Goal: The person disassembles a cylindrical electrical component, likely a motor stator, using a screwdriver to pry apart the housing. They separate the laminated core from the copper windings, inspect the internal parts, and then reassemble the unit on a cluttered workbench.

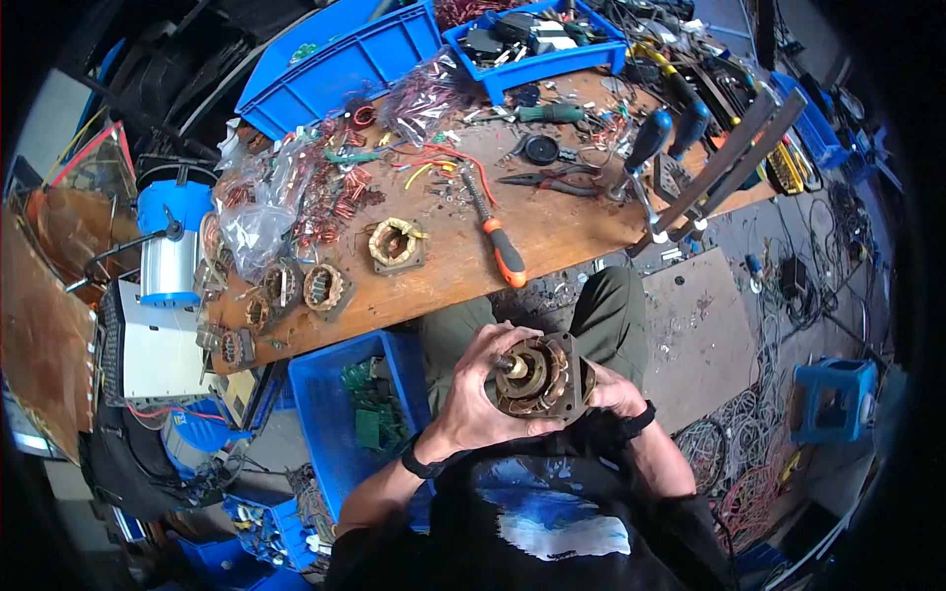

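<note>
Above my lap I hold a small electric motor (552, 379), its end off so that copper windings and a brass-coloured shaft show. My left hand (478, 394) wraps round the shaft side, thumb below and fingers above. Behind the square metal flange, my right hand (616, 392) grips the other side, and part of its fingers is hidden. On the table edge ahead lies a screwdriver (503, 258) with an orange and black handle. Further left sit bare wound stators (396, 246), one with pale yellowish binding and another stator (325, 289) beside it.
Scraps of copper wire, pliers (557, 184) and a green-handled screwdriver (547, 114) lie across the wooden table (443, 286). Blue bins (340, 74) stand at the back. Left of my legs, a blue crate (320, 424) holds green circuit boards. Cables (729, 463) cover the floor at right.
</note>
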The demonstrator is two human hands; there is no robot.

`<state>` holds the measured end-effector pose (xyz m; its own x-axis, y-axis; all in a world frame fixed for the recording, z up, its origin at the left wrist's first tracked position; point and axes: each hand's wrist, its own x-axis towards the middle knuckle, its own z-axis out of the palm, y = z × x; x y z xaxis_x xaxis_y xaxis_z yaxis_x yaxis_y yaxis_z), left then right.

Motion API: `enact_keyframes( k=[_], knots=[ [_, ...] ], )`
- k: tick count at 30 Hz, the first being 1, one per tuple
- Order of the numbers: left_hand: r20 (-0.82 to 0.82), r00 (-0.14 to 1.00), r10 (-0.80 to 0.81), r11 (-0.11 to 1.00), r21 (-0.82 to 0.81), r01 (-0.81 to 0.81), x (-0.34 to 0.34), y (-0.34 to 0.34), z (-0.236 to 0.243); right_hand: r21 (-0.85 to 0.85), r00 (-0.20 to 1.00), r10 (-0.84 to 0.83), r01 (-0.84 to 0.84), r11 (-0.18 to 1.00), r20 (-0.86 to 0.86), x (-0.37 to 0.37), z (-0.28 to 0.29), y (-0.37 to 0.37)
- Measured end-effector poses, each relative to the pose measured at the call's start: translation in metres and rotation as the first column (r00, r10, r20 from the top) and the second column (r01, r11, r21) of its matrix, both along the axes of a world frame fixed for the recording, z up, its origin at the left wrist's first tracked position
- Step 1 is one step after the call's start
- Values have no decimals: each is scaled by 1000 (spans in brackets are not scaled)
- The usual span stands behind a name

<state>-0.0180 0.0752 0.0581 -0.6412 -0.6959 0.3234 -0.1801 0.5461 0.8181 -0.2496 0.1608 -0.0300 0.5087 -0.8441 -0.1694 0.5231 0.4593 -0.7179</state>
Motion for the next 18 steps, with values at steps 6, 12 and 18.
enact_keyframes(
  k=[6,12,18],
  knots=[
    [-72,993,92,992,-85,-98,12,-2,10,-188,951,129,-187,964,-280,8,16,-38],
    [-98,990,106,981,-154,-120,25,-13,27,-381,908,-4,-171,908,-418,14,12,-45],
    [-141,983,119,984,-112,-135,30,-27,37,-391,923,-84,-75,917,-375,27,26,-57]
  ],
)
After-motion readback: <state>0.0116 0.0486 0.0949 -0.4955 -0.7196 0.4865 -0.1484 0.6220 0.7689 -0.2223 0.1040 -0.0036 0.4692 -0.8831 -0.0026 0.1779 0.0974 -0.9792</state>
